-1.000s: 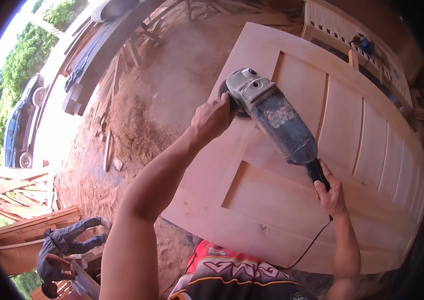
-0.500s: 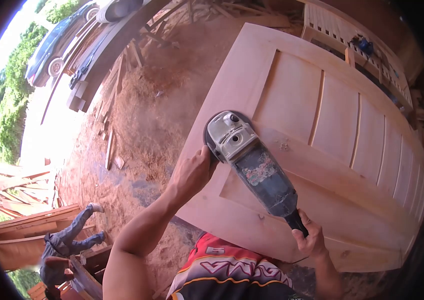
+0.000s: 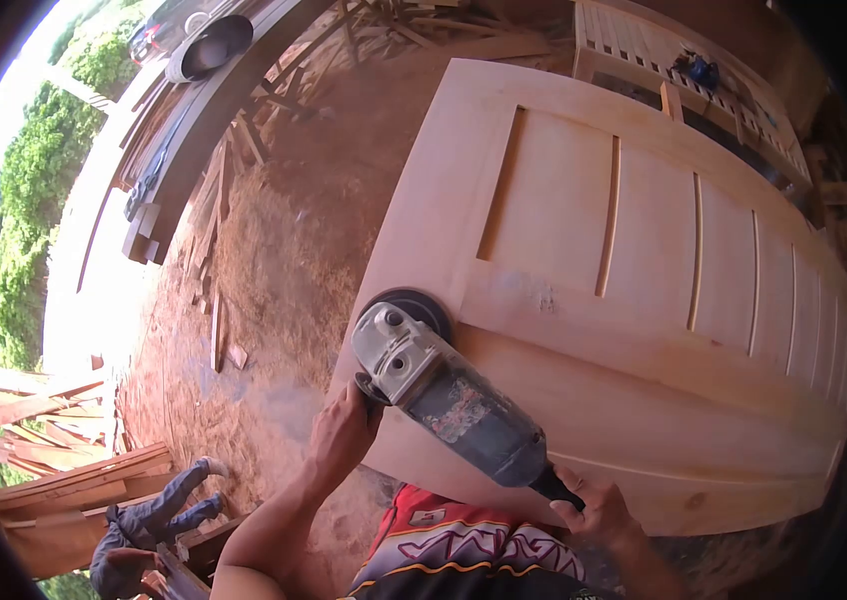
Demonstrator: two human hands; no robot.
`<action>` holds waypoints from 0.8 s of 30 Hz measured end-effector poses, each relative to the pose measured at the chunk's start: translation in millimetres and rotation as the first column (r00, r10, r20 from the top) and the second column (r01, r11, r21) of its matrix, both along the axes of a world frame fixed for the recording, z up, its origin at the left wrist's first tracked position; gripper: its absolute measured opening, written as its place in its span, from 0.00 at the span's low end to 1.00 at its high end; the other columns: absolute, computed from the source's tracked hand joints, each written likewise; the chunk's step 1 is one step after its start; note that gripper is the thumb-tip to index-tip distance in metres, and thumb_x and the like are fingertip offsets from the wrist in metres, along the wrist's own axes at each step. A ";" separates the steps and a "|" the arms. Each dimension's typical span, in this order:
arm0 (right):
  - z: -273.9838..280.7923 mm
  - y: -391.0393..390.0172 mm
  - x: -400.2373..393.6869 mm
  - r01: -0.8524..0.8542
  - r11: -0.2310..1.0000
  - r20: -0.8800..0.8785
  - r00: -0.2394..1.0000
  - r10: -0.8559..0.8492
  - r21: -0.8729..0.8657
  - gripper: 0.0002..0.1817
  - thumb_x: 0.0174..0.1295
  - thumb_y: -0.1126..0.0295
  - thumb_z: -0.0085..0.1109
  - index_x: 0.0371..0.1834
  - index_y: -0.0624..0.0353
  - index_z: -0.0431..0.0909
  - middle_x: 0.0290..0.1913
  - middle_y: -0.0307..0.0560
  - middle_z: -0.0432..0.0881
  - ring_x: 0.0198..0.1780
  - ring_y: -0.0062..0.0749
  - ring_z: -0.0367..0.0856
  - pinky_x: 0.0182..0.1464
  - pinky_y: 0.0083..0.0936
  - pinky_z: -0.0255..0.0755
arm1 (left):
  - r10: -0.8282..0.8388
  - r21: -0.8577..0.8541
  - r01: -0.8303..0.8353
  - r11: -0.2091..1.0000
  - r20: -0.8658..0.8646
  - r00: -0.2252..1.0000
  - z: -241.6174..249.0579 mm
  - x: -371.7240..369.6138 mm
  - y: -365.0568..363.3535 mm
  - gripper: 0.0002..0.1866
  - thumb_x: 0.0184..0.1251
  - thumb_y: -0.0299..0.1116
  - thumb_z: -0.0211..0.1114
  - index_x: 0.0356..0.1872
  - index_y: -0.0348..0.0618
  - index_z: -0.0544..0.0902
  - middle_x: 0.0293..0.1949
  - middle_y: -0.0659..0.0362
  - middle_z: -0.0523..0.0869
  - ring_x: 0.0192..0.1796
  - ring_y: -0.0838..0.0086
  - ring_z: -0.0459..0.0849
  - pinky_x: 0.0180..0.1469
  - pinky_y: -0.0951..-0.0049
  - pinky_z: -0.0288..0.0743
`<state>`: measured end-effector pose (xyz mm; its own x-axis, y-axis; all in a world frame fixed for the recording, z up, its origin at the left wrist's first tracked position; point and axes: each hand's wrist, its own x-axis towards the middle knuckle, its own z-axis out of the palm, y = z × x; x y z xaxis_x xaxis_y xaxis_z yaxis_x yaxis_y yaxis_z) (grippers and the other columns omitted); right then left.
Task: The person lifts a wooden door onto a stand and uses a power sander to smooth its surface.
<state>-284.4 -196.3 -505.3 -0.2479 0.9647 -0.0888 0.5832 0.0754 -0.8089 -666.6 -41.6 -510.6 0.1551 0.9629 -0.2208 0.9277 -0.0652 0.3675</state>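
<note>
A large angle grinder (image 3: 464, 410) with a round dark disc (image 3: 424, 308) rests on a pale wooden panelled door (image 3: 564, 215). Its worn metal head lies over the door's left edge area. My left hand (image 3: 344, 432) is closed around the side handle by the head, the handle itself mostly hidden. At the rear, my right hand (image 3: 596, 508) grips the black back handle, thumb and fingers wrapped round it. Long grooves and a recessed panel run along the door's face.
Sawdust (image 3: 274, 260) and wood offcuts cover the ground to the left. Thick beams (image 3: 214, 110) stand at upper left. A slatted wooden piece (image 3: 644, 45) with a blue tool (image 3: 699, 70) lies behind the door. Another person (image 3: 159, 520) is at lower left.
The angle grinder has moved down and left over the door, toward my body, with both hands still on it. My view has shifted slightly too.
</note>
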 end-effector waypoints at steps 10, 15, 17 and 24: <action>-11.2 140.1 56.5 0.283 0.959 -0.051 0.958 -0.281 0.035 0.32 0.70 0.64 0.63 0.76 0.62 0.71 0.45 0.61 0.88 0.40 0.51 0.88 0.45 0.38 0.80 | -0.277 0.078 0.278 0.957 -0.028 0.961 -2.2 113.1 239.5 0.18 0.79 0.44 0.61 0.52 0.37 0.72 0.41 0.40 0.89 0.43 0.41 0.89 0.44 0.43 0.82; -0.3 244.3 79.9 0.412 0.908 -0.096 0.903 -0.419 -0.080 0.33 0.73 0.61 0.59 0.80 0.60 0.68 0.36 0.46 0.84 0.23 0.25 0.75 0.32 0.26 0.76 | -0.378 0.167 0.389 0.906 -0.092 0.921 -14.1 172.3 378.4 0.23 0.79 0.50 0.60 0.56 0.37 0.74 0.44 0.41 0.90 0.48 0.42 0.89 0.49 0.43 0.81; -11.2 282.5 98.0 0.428 0.903 -0.107 0.899 -0.424 0.020 0.34 0.73 0.60 0.58 0.80 0.58 0.68 0.34 0.42 0.81 0.22 0.20 0.71 0.28 0.23 0.73 | -0.415 0.198 0.425 0.883 -0.096 0.905 -14.9 200.9 427.7 0.25 0.78 0.52 0.60 0.57 0.38 0.75 0.46 0.42 0.91 0.51 0.43 0.89 0.52 0.44 0.81; -5.4 380.2 126.0 0.526 0.848 -0.143 0.836 -0.529 -0.060 0.33 0.73 0.60 0.57 0.82 0.52 0.67 0.31 0.39 0.78 0.19 0.19 0.69 0.23 0.22 0.70 | -0.459 0.197 0.473 0.858 -0.115 0.881 -7.8 263.9 540.9 0.29 0.77 0.56 0.61 0.61 0.40 0.76 0.55 0.45 0.89 0.60 0.48 0.87 0.60 0.48 0.79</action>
<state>-158.3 184.0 -510.7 0.2866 0.9517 -0.1104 0.4033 -0.2244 -0.8871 -402.6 499.3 -518.4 0.5907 0.8058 -0.0430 0.7894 -0.5660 0.2378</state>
